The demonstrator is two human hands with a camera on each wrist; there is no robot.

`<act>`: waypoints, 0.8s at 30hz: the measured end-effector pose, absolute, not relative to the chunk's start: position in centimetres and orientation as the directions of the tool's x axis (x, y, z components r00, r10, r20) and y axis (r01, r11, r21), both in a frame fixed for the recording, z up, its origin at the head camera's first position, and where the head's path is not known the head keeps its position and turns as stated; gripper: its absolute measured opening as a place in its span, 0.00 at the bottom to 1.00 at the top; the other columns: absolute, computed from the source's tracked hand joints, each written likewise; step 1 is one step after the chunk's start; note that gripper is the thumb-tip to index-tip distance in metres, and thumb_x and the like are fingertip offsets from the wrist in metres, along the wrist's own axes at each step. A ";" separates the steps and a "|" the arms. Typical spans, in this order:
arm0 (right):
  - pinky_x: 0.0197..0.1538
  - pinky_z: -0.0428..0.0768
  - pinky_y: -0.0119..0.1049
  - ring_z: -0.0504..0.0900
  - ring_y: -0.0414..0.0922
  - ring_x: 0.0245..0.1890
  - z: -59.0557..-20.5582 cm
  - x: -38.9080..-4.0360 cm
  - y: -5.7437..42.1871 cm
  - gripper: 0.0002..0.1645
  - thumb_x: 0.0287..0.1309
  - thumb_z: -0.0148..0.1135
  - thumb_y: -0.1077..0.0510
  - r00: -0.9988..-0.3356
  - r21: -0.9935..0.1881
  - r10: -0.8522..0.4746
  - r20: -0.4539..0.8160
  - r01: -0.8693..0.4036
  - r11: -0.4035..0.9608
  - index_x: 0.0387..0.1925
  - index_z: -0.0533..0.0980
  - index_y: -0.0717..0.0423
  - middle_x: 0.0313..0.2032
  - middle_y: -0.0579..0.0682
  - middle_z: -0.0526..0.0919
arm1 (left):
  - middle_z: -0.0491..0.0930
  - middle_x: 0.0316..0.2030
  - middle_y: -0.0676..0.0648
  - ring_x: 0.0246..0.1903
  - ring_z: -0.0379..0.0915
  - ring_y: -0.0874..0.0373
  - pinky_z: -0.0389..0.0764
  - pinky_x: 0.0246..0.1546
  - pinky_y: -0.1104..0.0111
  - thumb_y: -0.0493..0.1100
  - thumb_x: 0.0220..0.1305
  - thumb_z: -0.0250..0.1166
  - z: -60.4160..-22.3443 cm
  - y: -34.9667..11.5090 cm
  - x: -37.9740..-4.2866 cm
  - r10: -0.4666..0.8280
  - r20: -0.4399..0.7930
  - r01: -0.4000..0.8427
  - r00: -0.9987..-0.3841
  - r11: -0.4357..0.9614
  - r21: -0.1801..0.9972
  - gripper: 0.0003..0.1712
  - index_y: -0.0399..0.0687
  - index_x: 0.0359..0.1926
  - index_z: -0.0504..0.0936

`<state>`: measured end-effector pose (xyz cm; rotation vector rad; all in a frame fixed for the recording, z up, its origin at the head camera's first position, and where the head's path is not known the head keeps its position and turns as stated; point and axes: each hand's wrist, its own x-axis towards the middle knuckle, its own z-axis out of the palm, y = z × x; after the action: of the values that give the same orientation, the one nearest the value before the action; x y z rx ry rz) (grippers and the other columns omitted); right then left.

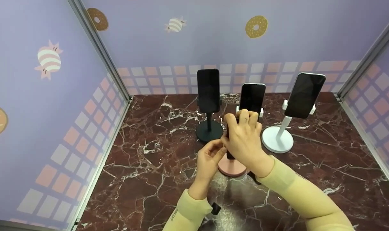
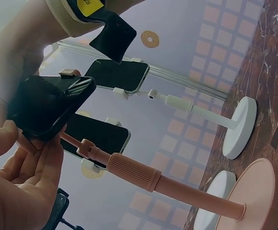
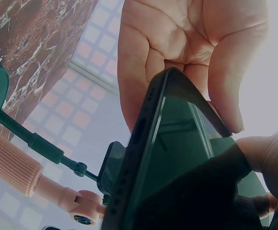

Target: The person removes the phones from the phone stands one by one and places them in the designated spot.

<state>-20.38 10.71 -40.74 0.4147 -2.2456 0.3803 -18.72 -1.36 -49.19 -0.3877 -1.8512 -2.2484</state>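
Observation:
A black smartphone [image 2: 48,103] sits at the head of a pink phone stand [image 2: 191,194], its screen facing my body. My right hand [image 1: 245,138] grips this phone from above, fingers over its far side. Against the phone's edge, the thumb and fingers of my left hand [image 1: 209,157] pinch a pink clamp arm [image 2: 28,143] of the stand. The opposite clamp arm shows at the other edge in the left wrist view. In the head view my hands hide most of the phone and the stand's neck; the round pink base rests on the table.
Behind stand a black phone stand [image 1: 209,131] and a right-hand white phone stand [image 1: 277,139], each bearing a phone. Between them another phone [image 1: 252,96] sits in a white clamp. Panels [image 1: 181,48] wall the marbled table [image 1: 149,179] at the back and sides.

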 end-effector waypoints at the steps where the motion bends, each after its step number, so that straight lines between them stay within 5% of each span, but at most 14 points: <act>1: 0.30 0.67 0.52 0.64 0.63 0.47 -40.7 -20.4 10.7 0.30 0.38 0.74 0.66 -0.621 -0.136 -0.171 0.765 -0.415 0.900 0.44 0.68 0.55 0.43 0.63 0.70 | 0.82 0.44 0.26 0.41 0.81 0.67 0.82 0.47 0.73 0.30 0.65 0.68 -49.2 -1.4 -18.7 0.010 0.326 0.318 -0.945 -0.192 0.928 0.16 0.20 0.49 0.80; 24: 0.31 0.66 0.51 0.64 0.63 0.48 -40.6 -20.2 11.2 0.26 0.38 0.73 0.66 -0.624 -0.179 -0.177 0.762 -0.464 0.867 0.41 0.70 0.54 0.42 0.61 0.71 | 0.81 0.44 0.23 0.42 0.83 0.64 0.83 0.48 0.73 0.32 0.66 0.68 -49.1 -1.6 -18.6 0.029 0.349 0.335 -0.937 -0.217 0.917 0.17 0.19 0.50 0.80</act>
<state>-20.21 11.17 -40.59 0.4608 -2.2381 0.4635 -18.64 -1.56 -49.10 -0.4353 -1.8264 -2.2643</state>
